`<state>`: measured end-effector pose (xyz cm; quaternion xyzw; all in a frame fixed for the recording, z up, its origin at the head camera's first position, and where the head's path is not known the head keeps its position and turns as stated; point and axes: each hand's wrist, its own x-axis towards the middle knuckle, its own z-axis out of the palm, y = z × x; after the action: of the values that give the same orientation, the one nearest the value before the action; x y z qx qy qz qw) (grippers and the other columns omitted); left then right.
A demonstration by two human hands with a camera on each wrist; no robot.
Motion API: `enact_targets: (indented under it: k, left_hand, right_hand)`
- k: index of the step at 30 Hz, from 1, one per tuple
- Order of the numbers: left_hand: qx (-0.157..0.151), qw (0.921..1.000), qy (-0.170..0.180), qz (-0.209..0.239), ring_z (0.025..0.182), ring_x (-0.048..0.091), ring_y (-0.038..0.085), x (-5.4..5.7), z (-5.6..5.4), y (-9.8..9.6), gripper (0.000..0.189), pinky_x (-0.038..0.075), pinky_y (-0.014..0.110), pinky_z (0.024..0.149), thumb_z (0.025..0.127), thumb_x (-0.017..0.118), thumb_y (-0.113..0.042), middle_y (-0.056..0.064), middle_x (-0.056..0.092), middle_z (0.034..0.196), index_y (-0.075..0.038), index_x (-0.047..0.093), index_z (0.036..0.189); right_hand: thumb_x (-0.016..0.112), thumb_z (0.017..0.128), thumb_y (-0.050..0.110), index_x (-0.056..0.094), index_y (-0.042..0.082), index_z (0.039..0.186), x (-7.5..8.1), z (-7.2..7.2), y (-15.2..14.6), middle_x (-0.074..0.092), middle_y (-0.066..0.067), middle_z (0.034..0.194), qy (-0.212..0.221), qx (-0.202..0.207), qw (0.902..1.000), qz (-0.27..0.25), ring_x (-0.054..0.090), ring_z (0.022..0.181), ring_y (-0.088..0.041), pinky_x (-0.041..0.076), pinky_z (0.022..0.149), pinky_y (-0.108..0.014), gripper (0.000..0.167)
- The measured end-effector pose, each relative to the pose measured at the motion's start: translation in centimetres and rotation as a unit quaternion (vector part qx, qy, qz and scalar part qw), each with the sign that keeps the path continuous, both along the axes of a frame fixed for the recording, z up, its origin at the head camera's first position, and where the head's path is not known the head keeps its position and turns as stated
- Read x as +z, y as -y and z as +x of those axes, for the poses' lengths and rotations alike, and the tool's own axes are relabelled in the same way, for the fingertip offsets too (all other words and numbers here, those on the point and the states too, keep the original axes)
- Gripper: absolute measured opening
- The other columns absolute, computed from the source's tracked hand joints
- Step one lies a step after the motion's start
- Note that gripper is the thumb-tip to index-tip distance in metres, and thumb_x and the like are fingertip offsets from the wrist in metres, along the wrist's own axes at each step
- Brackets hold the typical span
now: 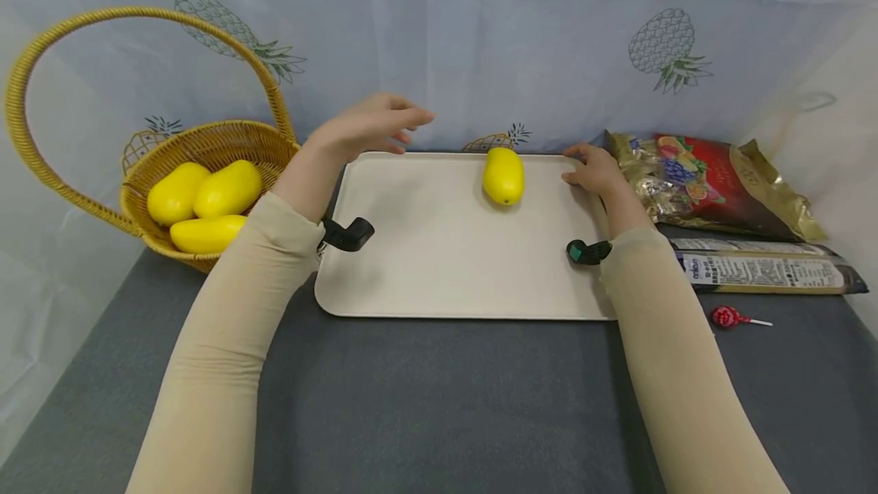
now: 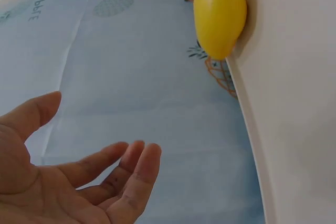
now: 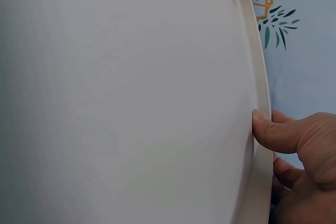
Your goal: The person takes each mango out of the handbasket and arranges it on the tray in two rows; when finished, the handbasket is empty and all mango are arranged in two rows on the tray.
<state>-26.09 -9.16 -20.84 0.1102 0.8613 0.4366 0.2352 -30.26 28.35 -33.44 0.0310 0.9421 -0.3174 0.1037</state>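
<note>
A shallow off-white tray (image 1: 439,265) lies on the dark table. At its far edge sits a yellow mango (image 1: 504,176), seen close up against the rim in the left wrist view. My right hand (image 1: 595,170) pinches the tray's rim near the far right corner, thumb on the inner side and fingers outside, as the right wrist view shows. Above the far left corner hovers my left hand (image 1: 370,124), palm turned inward, fingers loosely bent and holding nothing (image 2: 84,177).
On the left stands a tall-handled wicker basket (image 1: 274,147) holding several yellow mangoes (image 1: 228,189). At the right are a red and gold candy bag (image 1: 720,181), a long flat package (image 1: 768,269) and a red lollipop (image 1: 727,317). Behind hangs a pineapple-print cloth (image 1: 466,44).
</note>
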Motion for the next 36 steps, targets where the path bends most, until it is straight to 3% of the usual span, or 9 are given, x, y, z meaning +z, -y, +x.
enact_targets:
  k: [7, 18, 26, 31, 36]
  left_hand:
    - [-0.011, 0.9999, 0.004, -0.008, 0.143, 0.041, 0.027, 0.7, -0.1, 2.9, 0.066, 0.041, 0.037, 0.118, 0.101, 0.047, -0.045, 0.012, 0.032, 0.160, -0.012, 0.028, 0.156]
    - [0.016, 0.9998, -0.002, -0.011, 0.143, 0.040, 0.028, 2.4, -0.1, 7.2, 0.071, 0.040, 0.041, 0.119, 0.100, 0.046, -0.051, 0.014, 0.029, 0.161, -0.014, 0.026, 0.157]
    - [0.037, 0.9985, -0.009, -0.040, 0.121, 0.055, 0.013, 2.4, -1.1, 11.2, 0.074, 0.053, 0.025, 0.102, 0.098, 0.048, -0.054, -0.004, 0.050, 0.133, -0.015, 0.027, 0.157]
    - [0.044, 0.9982, -0.006, -0.040, 0.101, 0.061, -0.001, 2.1, -1.4, 13.2, 0.073, 0.055, 0.017, 0.090, 0.099, 0.047, -0.053, -0.012, 0.053, 0.119, -0.012, 0.029, 0.156]
    - [0.069, 0.9960, 0.007, -0.056, 0.094, 0.062, -0.002, 1.7, -1.5, 14.6, 0.075, 0.054, 0.014, 0.084, 0.097, 0.050, -0.055, -0.014, 0.055, 0.112, -0.005, 0.035, 0.151]
  right_hand:
    - [0.056, 0.100, 0.015, 0.036, 0.010, 0.152, 0.1, 0.2, 0.1, 0.024, -0.029, 0.159, 0.001, -0.001, 1.0000, 0.004, 0.027, 0.145, -0.049, 0.032, 0.115, -0.062, 0.056]
    - [0.056, 0.100, 0.017, 0.036, 0.010, 0.152, 0.2, 0.1, 0.1, 0.023, -0.029, 0.159, 0.002, 0.003, 1.0000, 0.006, 0.027, 0.144, -0.049, 0.032, 0.115, -0.062, 0.057]
    - [0.057, 0.099, 0.016, 0.037, 0.009, 0.151, 0.2, 0.0, 0.2, 0.024, -0.029, 0.159, -0.002, 0.003, 1.0000, 0.004, 0.027, 0.145, -0.048, 0.032, 0.116, -0.062, 0.056]
    - [0.057, 0.099, 0.015, 0.037, 0.008, 0.151, 0.3, 0.2, 0.2, 0.026, -0.030, 0.158, -0.005, 0.004, 1.0000, 0.005, 0.027, 0.144, -0.049, 0.031, 0.116, -0.062, 0.056]
    - [0.056, 0.100, 0.016, 0.036, 0.008, 0.152, 0.3, 0.3, 0.1, 0.024, -0.030, 0.159, 0.000, 0.002, 1.0000, 0.003, 0.028, 0.143, -0.050, 0.032, 0.115, -0.062, 0.056]
